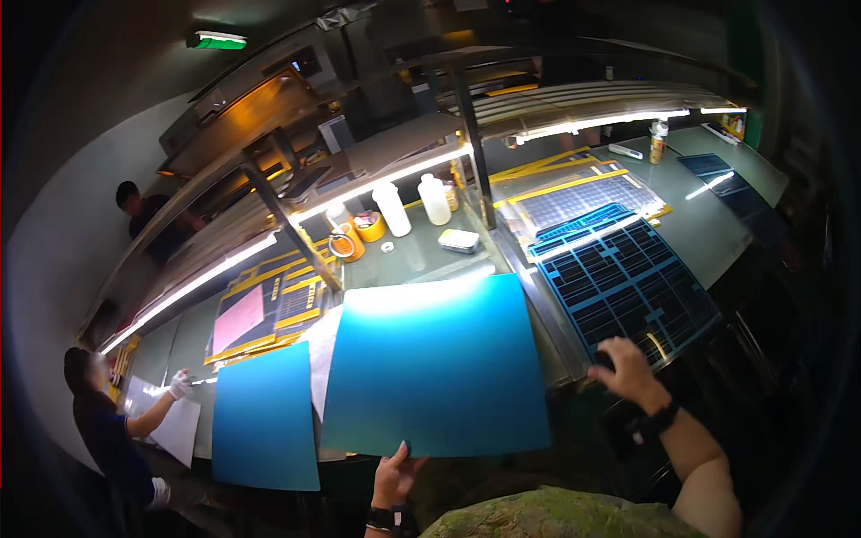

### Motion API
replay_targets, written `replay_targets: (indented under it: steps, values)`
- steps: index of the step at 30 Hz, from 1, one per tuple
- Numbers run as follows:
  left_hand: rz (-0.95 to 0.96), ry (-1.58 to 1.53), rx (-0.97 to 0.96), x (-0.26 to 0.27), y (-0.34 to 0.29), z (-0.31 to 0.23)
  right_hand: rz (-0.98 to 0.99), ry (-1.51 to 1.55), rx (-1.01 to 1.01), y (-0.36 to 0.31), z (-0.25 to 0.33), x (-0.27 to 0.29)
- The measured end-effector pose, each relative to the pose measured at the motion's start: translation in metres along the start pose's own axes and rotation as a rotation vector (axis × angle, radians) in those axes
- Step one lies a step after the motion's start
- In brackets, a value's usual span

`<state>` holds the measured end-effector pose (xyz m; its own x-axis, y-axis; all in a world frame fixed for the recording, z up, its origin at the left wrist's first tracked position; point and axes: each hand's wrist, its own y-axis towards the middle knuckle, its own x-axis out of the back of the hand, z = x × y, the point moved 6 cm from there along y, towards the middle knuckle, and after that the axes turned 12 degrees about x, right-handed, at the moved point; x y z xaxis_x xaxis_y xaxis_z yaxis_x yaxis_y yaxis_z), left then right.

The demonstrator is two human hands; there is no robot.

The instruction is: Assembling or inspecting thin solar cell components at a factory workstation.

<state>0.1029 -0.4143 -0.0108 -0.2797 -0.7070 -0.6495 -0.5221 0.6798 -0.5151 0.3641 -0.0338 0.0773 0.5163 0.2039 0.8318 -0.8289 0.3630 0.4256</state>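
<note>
My left hand (395,476) grips the near edge of a large blue sheet (436,363) that lies flat on the workbench (413,255) in front of me. My right hand (628,368) rests with fingers spread on the near edge of a dark grid-patterned panel (628,282) to the right of the sheet. A second blue sheet (265,417) lies to the left, with a white sheet (323,354) partly tucked between the two.
Two white bottles (413,204), tape rolls (359,231) and a small tin (458,239) stand at the back of the bench under light strips. A person at left (112,426) handles a white sheet. Another person (143,215) stands further back. More panels lie at right.
</note>
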Motion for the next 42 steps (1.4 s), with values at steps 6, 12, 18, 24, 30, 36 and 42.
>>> replay_targets:
  steps: [6, 12, 18, 24, 30, 36, 42]
  values:
    - [-0.071, 0.121, 0.201, 0.013, 0.003, 0.029, 0.086, -0.087, -0.054, -0.048, 0.015, -0.014]
    - [-0.090, 0.394, 0.591, -0.026, -0.033, 0.026, 0.121, -0.026, 0.033, -0.054, 0.004, -0.003]
    - [-0.093, 1.080, 0.459, -0.068, -0.034, -0.075, 0.163, -0.312, 0.461, -0.055, 0.013, -0.005]
    - [0.218, 1.647, -0.046, -0.204, 0.035, -0.087, -0.159, 0.090, -0.115, -0.007, -0.060, 0.081]
    - [0.742, 1.983, -0.881, -0.313, 0.127, 0.075, -0.388, 0.033, -0.170, 0.054, -0.092, 0.170]
    - [0.604, 2.254, -0.863, -0.354, 0.175, 0.155, -0.409, -0.194, 0.033, 0.076, -0.080, 0.210]
    - [0.501, 2.134, -0.832, -0.347, 0.182, 0.162, -0.534, -0.474, 0.383, 0.140, 0.045, 0.300]
